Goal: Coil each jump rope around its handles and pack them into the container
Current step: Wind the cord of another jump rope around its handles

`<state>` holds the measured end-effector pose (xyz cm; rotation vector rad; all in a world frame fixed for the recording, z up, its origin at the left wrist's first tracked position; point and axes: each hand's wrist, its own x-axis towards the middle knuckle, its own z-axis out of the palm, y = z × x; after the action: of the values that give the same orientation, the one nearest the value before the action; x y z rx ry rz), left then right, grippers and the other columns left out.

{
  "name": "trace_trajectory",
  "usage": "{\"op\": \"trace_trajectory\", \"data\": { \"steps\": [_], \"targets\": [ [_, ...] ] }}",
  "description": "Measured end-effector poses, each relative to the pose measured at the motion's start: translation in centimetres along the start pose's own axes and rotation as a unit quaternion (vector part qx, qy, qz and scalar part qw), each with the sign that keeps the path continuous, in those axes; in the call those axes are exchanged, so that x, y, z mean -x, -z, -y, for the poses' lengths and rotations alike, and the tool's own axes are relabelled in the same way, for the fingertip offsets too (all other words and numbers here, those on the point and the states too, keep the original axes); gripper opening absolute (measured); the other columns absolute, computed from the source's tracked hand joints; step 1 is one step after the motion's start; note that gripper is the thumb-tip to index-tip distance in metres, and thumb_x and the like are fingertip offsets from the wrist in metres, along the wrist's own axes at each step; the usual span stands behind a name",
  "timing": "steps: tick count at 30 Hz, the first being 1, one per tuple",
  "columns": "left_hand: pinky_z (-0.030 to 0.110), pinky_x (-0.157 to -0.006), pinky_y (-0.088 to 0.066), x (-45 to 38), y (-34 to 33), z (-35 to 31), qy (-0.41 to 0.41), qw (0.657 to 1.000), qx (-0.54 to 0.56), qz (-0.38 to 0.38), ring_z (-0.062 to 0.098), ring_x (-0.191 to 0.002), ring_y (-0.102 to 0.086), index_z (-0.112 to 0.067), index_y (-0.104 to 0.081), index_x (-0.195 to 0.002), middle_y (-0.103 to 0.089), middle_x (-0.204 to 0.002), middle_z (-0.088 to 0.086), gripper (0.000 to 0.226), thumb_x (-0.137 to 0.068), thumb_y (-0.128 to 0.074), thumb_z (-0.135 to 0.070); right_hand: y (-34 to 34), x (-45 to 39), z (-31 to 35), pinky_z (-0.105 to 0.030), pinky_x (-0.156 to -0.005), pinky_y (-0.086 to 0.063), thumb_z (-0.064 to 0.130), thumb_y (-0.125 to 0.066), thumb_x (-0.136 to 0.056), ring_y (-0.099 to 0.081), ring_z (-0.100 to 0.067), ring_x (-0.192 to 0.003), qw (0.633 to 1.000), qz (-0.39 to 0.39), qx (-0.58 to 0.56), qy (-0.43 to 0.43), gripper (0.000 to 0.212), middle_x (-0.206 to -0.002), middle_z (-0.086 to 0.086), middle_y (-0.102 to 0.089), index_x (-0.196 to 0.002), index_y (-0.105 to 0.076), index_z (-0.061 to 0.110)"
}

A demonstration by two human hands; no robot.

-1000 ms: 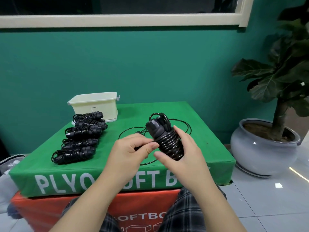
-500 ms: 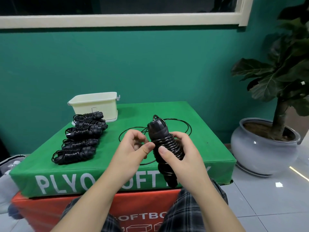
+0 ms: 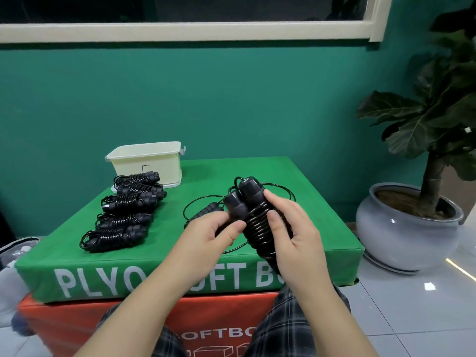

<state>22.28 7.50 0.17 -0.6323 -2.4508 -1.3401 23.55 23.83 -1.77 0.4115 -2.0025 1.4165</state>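
A person sits before a green padded box (image 3: 322,202) that serves as the desk; both hands work a black jump rope (image 3: 257,222) just above its near edge. The right hand (image 3: 296,235) curls round the wound bundle, thumb pressed on the coils; the left hand (image 3: 208,233) pinches the second handle against it with thumb and fingers. A moment ago the bundle stood nearly upright with one handle end showing; now it tilts away from the person and both handle ends sit side by side at the top (the rope appears almost fully wound). Loose rope (image 3: 280,191) still loops on the desk behind the hands, beside a further handle (image 3: 206,211), so some wrapping likely remains. Left of the hands, five coiled ropes (image 3: 123,210) lie in a row running back to a cream container (image 3: 146,163) at the far left corner of the desk; none looks packed yet, though the inside of the container is hidden.
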Motion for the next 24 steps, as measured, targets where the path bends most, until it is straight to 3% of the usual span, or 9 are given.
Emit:
{"op": "trace_trajectory", "data": {
  "steps": [4, 7, 9, 11, 13, 16, 19, 21, 24],
  "targets": [
    [0.028, -0.070, -0.043, 0.6, -0.9, -0.2, -0.026, 0.999, -0.028, 0.030, 0.008, -0.069, -0.053, -0.016, -0.059, -0.078, -0.057, -0.071, -0.003, 0.030, -0.094, -0.045, -0.038, 1.7, -0.5, -0.1, -0.014, -0.093, -0.038, 0.042, -0.043, -0.086, -0.046, 0.012, -0.116, 0.994, 0.076, 0.042, -0.066, 0.044, -0.122, 0.034, -0.049, -0.130, -0.043, 0.050],
    [0.017, -0.063, -0.039, 0.4, -1.3, -0.7, -0.055, 0.997, -0.044, 0.017, 0.005, -0.066, -0.051, -0.024, -0.057, -0.072, -0.051, -0.063, -0.013, 0.030, -0.099, -0.044, -0.028, 1.9, -0.6, -0.3, -0.025, -0.097, -0.042, 0.060, -0.056, -0.074, -0.047, 0.003, -0.117, 0.980, 0.135, 0.112, -0.097, 0.079, -0.129, 0.022, -0.049, -0.146, -0.030, 0.038],
    [0.014, -0.060, -0.039, 0.2, -1.4, -0.8, -0.064, 0.997, -0.046, 0.008, 0.005, -0.062, -0.052, -0.032, -0.054, -0.071, -0.050, -0.064, -0.013, 0.031, -0.099, -0.045, -0.023, 1.4, -0.5, -0.4, -0.016, -0.094, -0.041, 0.066, -0.065, -0.068, -0.044, 0.007, -0.114, 0.979, 0.128, 0.132, -0.084, 0.090, -0.128, 0.018, -0.044, -0.144, -0.031, 0.034],
    [0.010, -0.057, -0.038, 0.2, -1.4, -0.8, -0.050, 0.998, -0.030, -0.007, 0.004, -0.055, -0.052, -0.040, -0.054, -0.074, -0.056, -0.063, -0.017, 0.032, -0.097, -0.047, -0.019, 1.0, -0.5, -0.2, -0.002, -0.082, -0.036, 0.062, -0.067, -0.066, -0.042, 0.012, -0.106, 0.984, 0.103, 0.129, -0.073, 0.085, -0.118, 0.015, -0.041, -0.139, -0.039, 0.031],
    [0.009, -0.055, -0.038, 0.2, -1.5, -1.0, -0.040, 0.999, -0.003, -0.034, 0.003, -0.048, -0.050, -0.039, -0.057, -0.074, -0.058, -0.059, -0.026, 0.031, -0.096, -0.049, -0.018, 1.0, -0.5, 0.0, 0.000, -0.078, -0.033, 0.056, -0.067, -0.070, -0.044, 0.011, -0.101, 0.987, 0.085, 0.119, -0.070, 0.075, -0.110, 0.016, -0.045, -0.136, -0.044, 0.030],
    [0.021, -0.049, -0.043, -0.2, -1.6, -1.2, -0.016, 0.993, 0.077, -0.092, 0.002, -0.045, -0.049, -0.029, -0.060, -0.069, -0.059, -0.055, -0.017, 0.033, -0.091, -0.044, -0.047, 1.2, -0.2, 0.4, -0.012, -0.085, -0.045, 0.041, -0.069, -0.082, -0.055, 0.004, -0.097, 0.989, 0.092, 0.054, -0.103, 0.070, -0.105, 0.022, -0.058, -0.142, -0.033, 0.041],
    [0.042, -0.055, -0.046, -0.8, -1.5, -0.5, 0.011, 0.993, 0.037, -0.110, 0.019, -0.054, -0.055, -0.015, -0.054, -0.072, -0.057, -0.061, 0.002, 0.075, -0.073, -0.030, -0.085, 0.9, 0.2, 1.0, -0.030, -0.075, -0.052, 0.038, -0.065, -0.085, -0.063, -0.011, -0.076, 0.987, 0.127, -0.031, -0.096, 0.062, -0.093, 0.016, -0.065, -0.133, -0.032, 0.059],
    [0.049, -0.065, -0.051, -1.1, -1.4, -0.3, 0.052, 0.993, 0.039, -0.104, 0.021, -0.068, -0.060, -0.020, -0.050, -0.083, -0.058, -0.072, 0.002, 0.087, -0.053, -0.026, -0.099, 0.7, 0.2, 1.0, -0.027, -0.078, -0.052, 0.040, -0.060, -0.082, -0.064, -0.007, -0.083, 0.985, 0.136, -0.073, -0.082, 0.055, -0.102, 0.024, -0.065, -0.128, -0.040, 0.063],
    [0.046, -0.086, -0.052, -1.5, -1.5, -0.5, 0.098, 0.983, 0.153, -0.034, 0.002, -0.087, -0.062, -0.030, -0.053, -0.098, -0.064, -0.090, -0.008, 0.093, -0.041, -0.036, -0.101, 0.3, 0.3, 0.5, -0.032, -0.094, -0.050, 0.046, -0.059, -0.079, -0.062, -0.008, -0.110, 0.974, 0.149, -0.146, -0.084, 0.048, -0.122, 0.021, -0.062, -0.122, -0.049, 0.064]
  ]
}}
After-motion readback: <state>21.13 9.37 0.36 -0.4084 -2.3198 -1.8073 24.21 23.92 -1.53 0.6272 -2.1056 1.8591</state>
